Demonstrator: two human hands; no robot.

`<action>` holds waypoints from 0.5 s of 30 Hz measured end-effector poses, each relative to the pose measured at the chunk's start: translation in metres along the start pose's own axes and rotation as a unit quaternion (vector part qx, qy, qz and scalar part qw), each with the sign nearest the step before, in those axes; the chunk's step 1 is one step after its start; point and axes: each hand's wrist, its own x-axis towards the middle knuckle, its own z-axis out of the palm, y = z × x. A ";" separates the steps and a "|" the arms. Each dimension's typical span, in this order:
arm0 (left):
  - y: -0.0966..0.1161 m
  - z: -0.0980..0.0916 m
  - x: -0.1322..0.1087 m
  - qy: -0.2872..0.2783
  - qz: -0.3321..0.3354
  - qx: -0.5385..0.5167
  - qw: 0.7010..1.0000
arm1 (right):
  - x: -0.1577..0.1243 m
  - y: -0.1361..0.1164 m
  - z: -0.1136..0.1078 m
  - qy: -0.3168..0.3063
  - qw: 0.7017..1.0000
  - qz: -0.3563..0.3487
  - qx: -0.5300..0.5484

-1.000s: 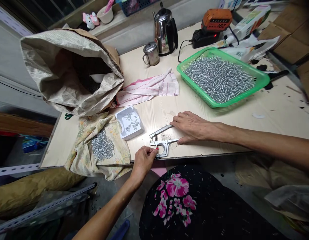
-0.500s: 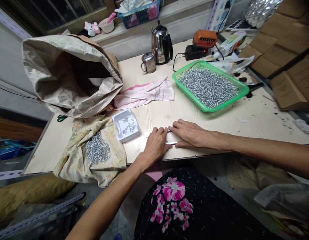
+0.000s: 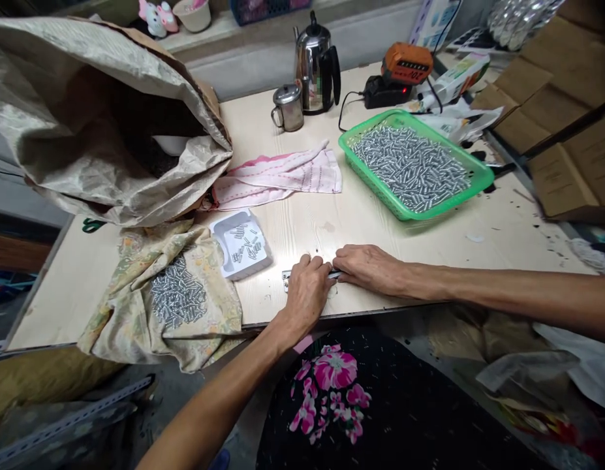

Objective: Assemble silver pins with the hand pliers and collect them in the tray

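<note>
Silver hand press pliers lie near the table's front edge, almost fully covered by both hands. My left hand rests on the tool's head with fingers curled over it. My right hand presses down on the handles, fingers together. A small white tray holding a few metal pieces sits just left of my left hand. Beside it, a heap of small metal pieces lies on a patterned cloth.
A green basket full of metal pieces stands at the back right. A big open paper sack fills the back left, with a pink-striped towel beside it. Kettle, steel cup, orange charger, cardboard boxes at the far edge.
My left hand went from the tool's jaw tip onto its head and now covers it. The handles, spread apart a second ago, are pressed together under my right hand. The view shifted slightly.
</note>
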 end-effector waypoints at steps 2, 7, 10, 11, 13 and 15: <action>-0.001 0.003 0.000 0.011 0.000 0.002 1.000 | -0.001 0.001 0.003 0.011 1.000 0.000 -0.009; -0.008 -0.006 0.006 0.010 0.007 -0.011 1.000 | -0.010 0.003 0.006 0.061 0.995 -0.057 -0.057; -0.006 -0.039 -0.006 0.114 0.017 -0.065 0.991 | -0.016 0.005 -0.006 0.109 0.990 -0.081 -0.049; -0.003 -0.053 -0.015 0.183 0.010 -0.094 0.979 | -0.017 0.006 -0.013 0.128 0.987 -0.082 -0.048; 0.007 -0.077 -0.041 0.307 -0.037 -0.182 0.933 | -0.013 0.009 -0.030 0.169 0.982 -0.068 -0.051; 0.018 -0.088 -0.066 0.312 -0.116 -0.306 0.892 | -0.001 0.010 -0.048 0.210 0.975 -0.043 -0.051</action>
